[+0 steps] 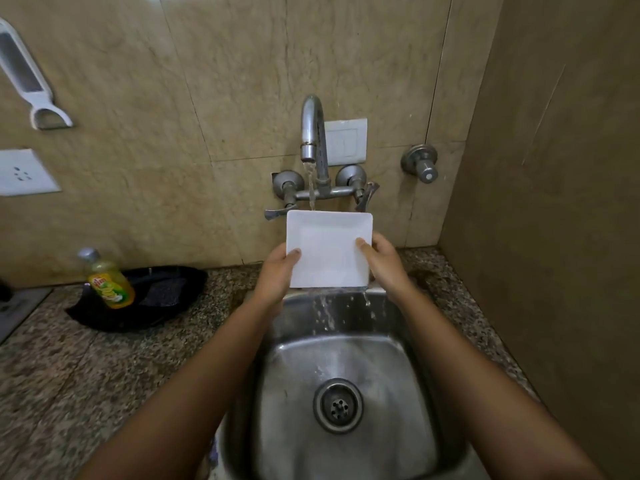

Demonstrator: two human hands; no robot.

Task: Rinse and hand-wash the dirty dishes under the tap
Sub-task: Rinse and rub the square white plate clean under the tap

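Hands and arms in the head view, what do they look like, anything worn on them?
Both are bare. The left hand and right hand have no gloves, and no rings show on the visible fingers. The left forearm and right forearm carry no sleeve, watch or bracelet down to the frame's lower edge.

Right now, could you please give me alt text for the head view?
The left hand and right hand hold a square white plate under the running tap, above a steel sink; a soap bottle stands on the counter.
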